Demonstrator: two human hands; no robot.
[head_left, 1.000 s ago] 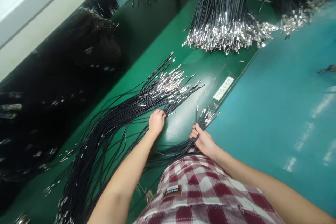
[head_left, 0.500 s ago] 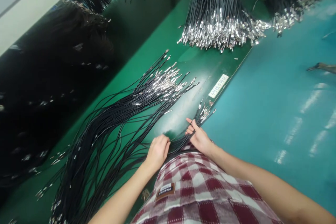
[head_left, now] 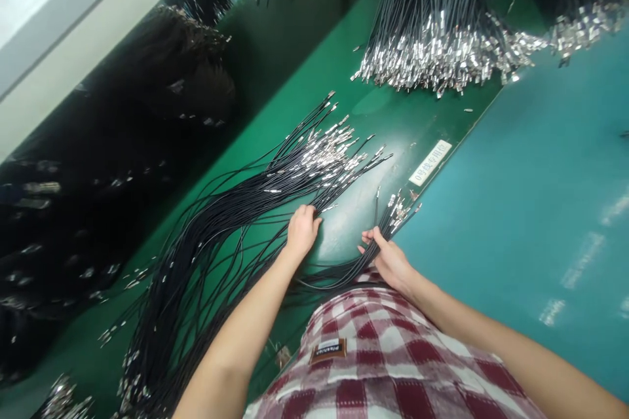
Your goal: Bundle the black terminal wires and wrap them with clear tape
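Note:
A bunch of thin black wires with shiny metal terminals (head_left: 397,209) rests in my right hand (head_left: 388,258). Thumb and fingers close round it just below the terminal ends, and the wires curve away left past the apron. My left hand (head_left: 303,229) is on the near edge of a larger pile of black wires (head_left: 226,216). Its fingers are curled onto a few wires there; the fingertips are partly hidden. The pile's terminals (head_left: 327,150) fan out beyond that hand on the green table (head_left: 363,177).
A thick bundle of terminated wires (head_left: 437,55) lies at the far side of the table. A white label (head_left: 430,162) sticks near the table's right edge. Dark wire heaps (head_left: 122,118) fill the left, below a pale beam (head_left: 88,33). Blue-green floor (head_left: 515,209) lies to the right.
My left hand has moved forward, from beside the held bunch onto the wires of the larger pile. My right hand still holds its bunch. The whole view has shifted slightly.

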